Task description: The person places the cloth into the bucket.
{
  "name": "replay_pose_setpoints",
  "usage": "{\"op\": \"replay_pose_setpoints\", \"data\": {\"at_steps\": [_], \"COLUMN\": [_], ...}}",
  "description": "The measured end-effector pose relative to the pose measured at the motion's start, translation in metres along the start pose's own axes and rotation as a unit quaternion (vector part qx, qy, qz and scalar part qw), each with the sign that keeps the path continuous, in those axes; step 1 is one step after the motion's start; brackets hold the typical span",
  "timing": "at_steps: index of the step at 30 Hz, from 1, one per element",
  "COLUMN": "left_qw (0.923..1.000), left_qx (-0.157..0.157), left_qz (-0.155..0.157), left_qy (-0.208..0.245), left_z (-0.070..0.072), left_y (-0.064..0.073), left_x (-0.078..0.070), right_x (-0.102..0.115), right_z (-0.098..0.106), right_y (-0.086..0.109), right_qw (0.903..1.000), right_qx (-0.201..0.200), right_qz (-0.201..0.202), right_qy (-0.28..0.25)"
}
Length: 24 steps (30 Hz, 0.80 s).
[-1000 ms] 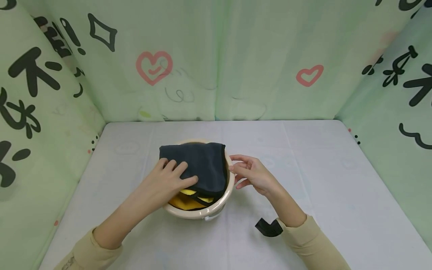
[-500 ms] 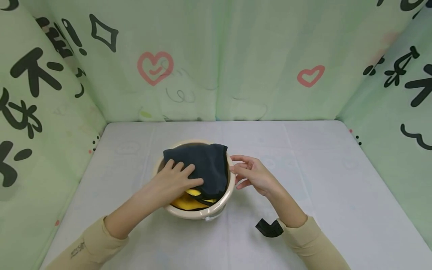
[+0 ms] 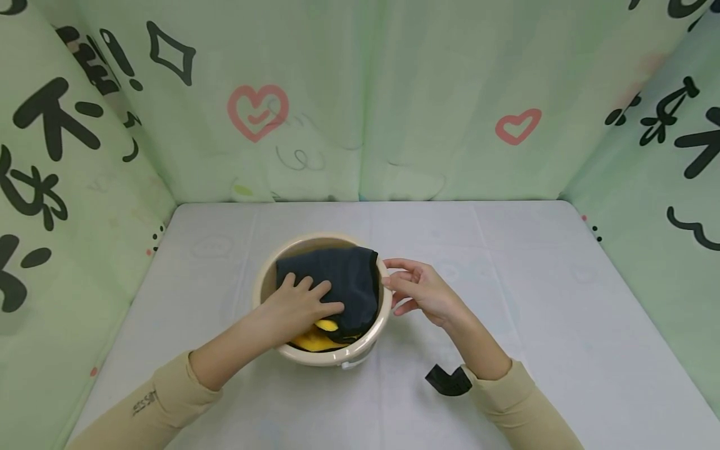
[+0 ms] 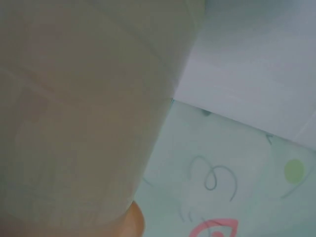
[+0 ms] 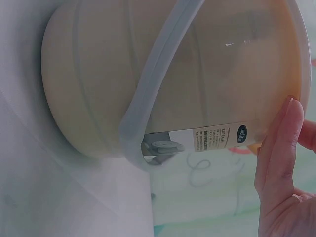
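A cream bucket stands on the white table, its rim facing up toward the head camera. Inside it lies a folded dark navy cloth with black edging, over a yellow cloth or lining. My left hand presses down on the navy cloth with its fingers spread. At the bucket's right side, my right hand holds the rim between thumb and fingers. The right wrist view shows the fingers at the rim, above a printed label and a pale handle. A sleeve fills much of the left wrist view.
A white cloth covers the table. Green curtains with hearts and black drawings enclose it at the back and sides. A black strap piece sticks out by the right sleeve.
My left hand has moved a little right and down, pushing the navy cloth deeper into the bucket, so more of the back rim shows. The right hand keeps its place on the rim.
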<state>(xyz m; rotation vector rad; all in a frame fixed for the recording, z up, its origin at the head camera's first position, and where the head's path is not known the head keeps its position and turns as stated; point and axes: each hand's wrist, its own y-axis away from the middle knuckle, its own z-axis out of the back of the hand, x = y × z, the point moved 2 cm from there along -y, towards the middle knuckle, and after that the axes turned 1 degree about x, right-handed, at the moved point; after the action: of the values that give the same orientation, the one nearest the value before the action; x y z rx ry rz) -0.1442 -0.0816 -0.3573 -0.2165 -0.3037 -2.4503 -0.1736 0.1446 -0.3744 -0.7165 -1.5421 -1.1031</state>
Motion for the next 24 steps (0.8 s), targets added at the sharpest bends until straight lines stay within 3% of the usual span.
{"op": "replay_pose_setpoints", "data": {"at_steps": [8,13,17,21,24], "left_qw": [0.9999,0.9984,0.9939,0.9792,0.9512], "left_qx": [0.004,0.019,0.046,0.078,0.096], "left_qz": [-0.004,-0.005,-0.001,-0.003,-0.028], "left_qy": [0.013,0.053,0.1,0.187,0.292], "left_z": [0.003,0.008,0.011,0.016,0.025], "left_y": [0.0,0.002,0.005,0.01,0.014], "left_x": [0.0,0.003,0.007,0.017,0.031], "right_x": [0.001,0.002,0.006,0.016,0.029], "right_z": [0.0,0.001,0.003,0.007,0.012], "right_y": [0.002,0.002,0.002,0.001,0.002], "right_qw": [1.0,1.0,0.9986,0.9869,0.9687], "right_qx": [0.0,0.007,0.014,0.039,0.064], "right_qz": [0.003,0.004,-0.001,0.003,0.024], "right_qy": [-0.001,0.001,0.05,0.156,0.239]}}
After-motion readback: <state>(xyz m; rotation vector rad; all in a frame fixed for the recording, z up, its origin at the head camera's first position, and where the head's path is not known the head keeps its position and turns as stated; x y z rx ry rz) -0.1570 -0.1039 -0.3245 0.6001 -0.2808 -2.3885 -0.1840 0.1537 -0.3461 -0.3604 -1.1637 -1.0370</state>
